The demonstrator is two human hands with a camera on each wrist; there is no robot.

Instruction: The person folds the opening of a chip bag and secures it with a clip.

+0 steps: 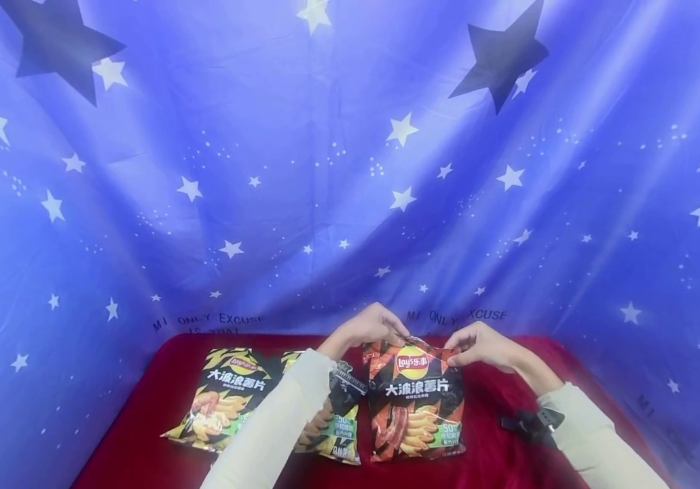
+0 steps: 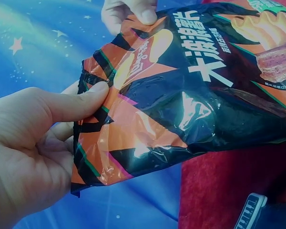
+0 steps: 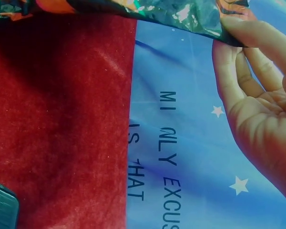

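Note:
An orange and black bag of Lay's potato chips (image 1: 417,401) is held by its top edge between my two hands. My left hand (image 1: 374,324) pinches the top seam near its middle, thumb on the printed front, as the left wrist view shows close up. At the top right corner, my right hand (image 1: 485,346) pinches the bag between thumb and fingers. The bag's front faces me, with its lower end toward the near side of the red cloth. In the right wrist view only the bag's edge (image 3: 181,16) shows along the top.
Two yellow and black chip bags lie to the left on the red cloth (image 1: 136,407): one (image 1: 227,397) at the far left, the other (image 1: 337,435) partly hidden behind my left forearm. A blue star-patterned curtain (image 1: 325,170) hangs behind and at both sides.

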